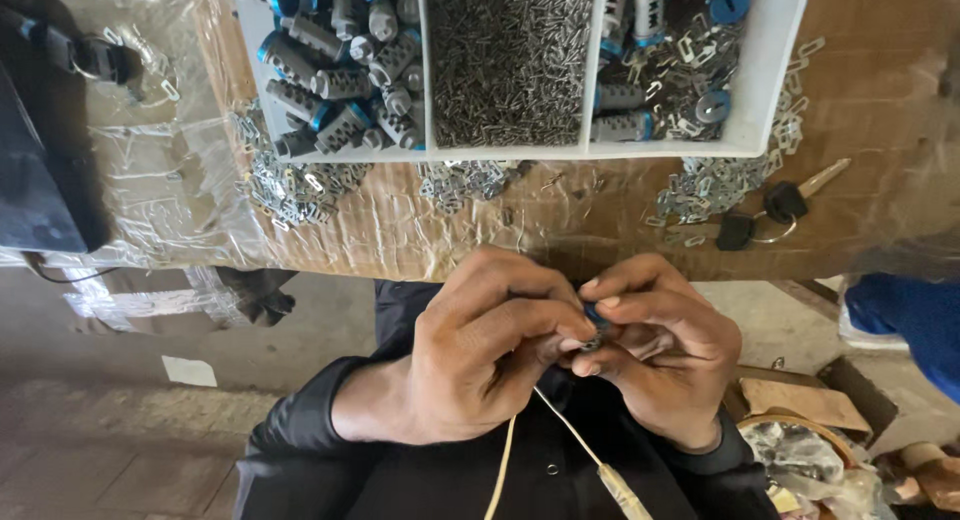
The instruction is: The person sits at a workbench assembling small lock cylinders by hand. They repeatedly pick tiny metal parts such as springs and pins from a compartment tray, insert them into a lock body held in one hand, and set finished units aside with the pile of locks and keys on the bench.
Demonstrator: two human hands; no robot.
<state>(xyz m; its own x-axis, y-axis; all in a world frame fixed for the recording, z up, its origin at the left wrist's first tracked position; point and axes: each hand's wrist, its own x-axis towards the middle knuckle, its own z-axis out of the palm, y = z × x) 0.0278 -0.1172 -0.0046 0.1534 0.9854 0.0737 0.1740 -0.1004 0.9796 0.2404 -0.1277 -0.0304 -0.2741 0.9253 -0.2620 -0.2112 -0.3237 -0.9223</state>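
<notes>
My left hand (480,355) and my right hand (665,350) meet just below the table edge, fingers pinched together around a small lock cylinder (595,325) with a blue end. Most of the cylinder is hidden by my fingertips. A thin pale cord (570,430) hangs down between my wrists over my dark sleeves. Above the hands, on the cardboard-covered table (880,90), stands a white divided tray (770,90). Its left compartment holds grey lock cylinders with blue caps (340,80), the middle one small metal pins (510,60), the right one several cylinders and flat metal plates (680,70).
Loose flat metal plates (290,185) lie piled on the table in front of the tray. A pair of keys with black heads (770,215) lies at the right. A dark bag (45,130) sits at the left on clear plastic sheet. Boxes and clutter (810,430) stand on the floor right.
</notes>
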